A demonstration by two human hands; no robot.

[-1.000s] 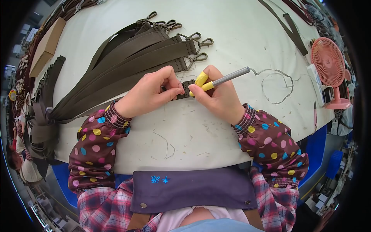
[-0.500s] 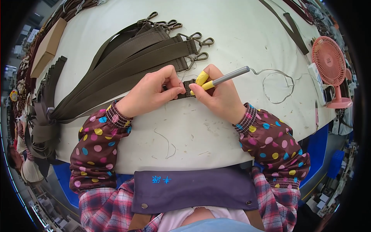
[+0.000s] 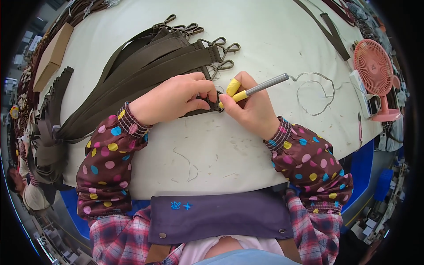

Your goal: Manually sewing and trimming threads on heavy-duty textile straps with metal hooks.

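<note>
Dark brown webbing straps [image 3: 145,73] fanned across pale tabletop [image 3: 247,163]. Left hand [image 3: 176,95]: fingers bent, narrow, at dark strap end [image 3: 213,106]; cannot tell whether pinching. Strap end lies between hands. Right hand [image 3: 252,108] grips grey-and-yellow pen-shaped tool [image 3: 267,84], yellow end beside strap. Far right: coral-pink round fan [image 3: 373,66].

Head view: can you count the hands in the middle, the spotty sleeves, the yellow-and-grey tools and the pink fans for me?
Hands, left hand and right hand: 2
Spotty sleeves: 2
Yellow-and-grey tool: 1
Pink fan: 1
Total: 6
</note>
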